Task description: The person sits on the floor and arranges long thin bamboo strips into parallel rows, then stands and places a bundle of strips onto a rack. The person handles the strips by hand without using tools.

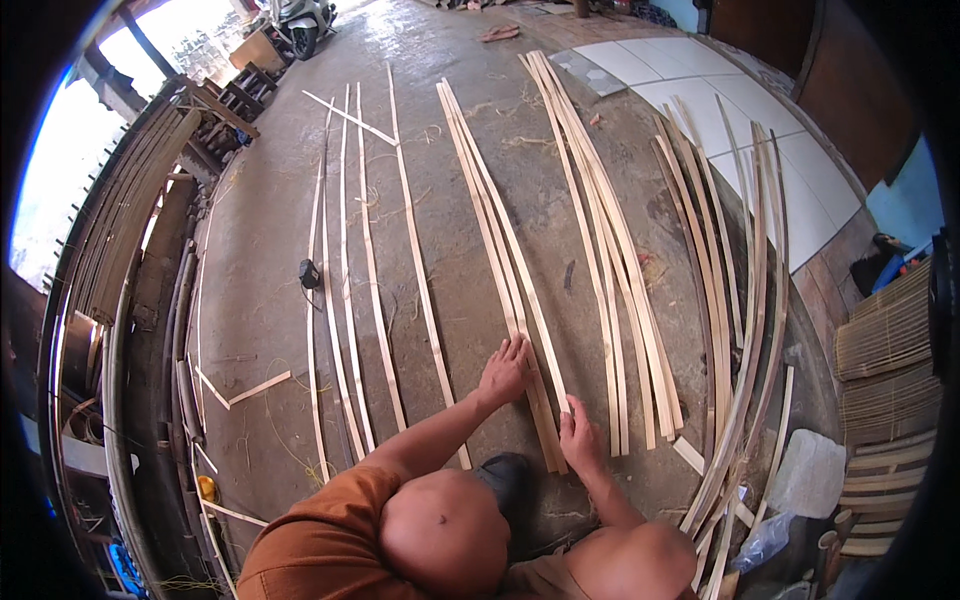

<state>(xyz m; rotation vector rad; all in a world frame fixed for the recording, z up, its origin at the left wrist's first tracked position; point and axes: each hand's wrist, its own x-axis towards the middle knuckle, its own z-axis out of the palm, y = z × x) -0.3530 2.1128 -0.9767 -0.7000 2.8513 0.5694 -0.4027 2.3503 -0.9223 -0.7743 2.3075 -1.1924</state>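
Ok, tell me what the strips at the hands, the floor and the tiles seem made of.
Strips: probably bamboo, though plain wood is possible; pale, unpainted-looking, long and slim, with faint node-like marks.
Floor: likely bare concrete; grey-brown, blotchy and unjointed, shinier toward the far end.
Tiles: apparently glazed ceramic; white and smooth-looking, with thin joint lines.

Far ahead of you stands a grey motorbike with a black tyre (305, 40); to your right are white floor tiles (818, 175) and a crumpled clear plastic bag (764, 542).
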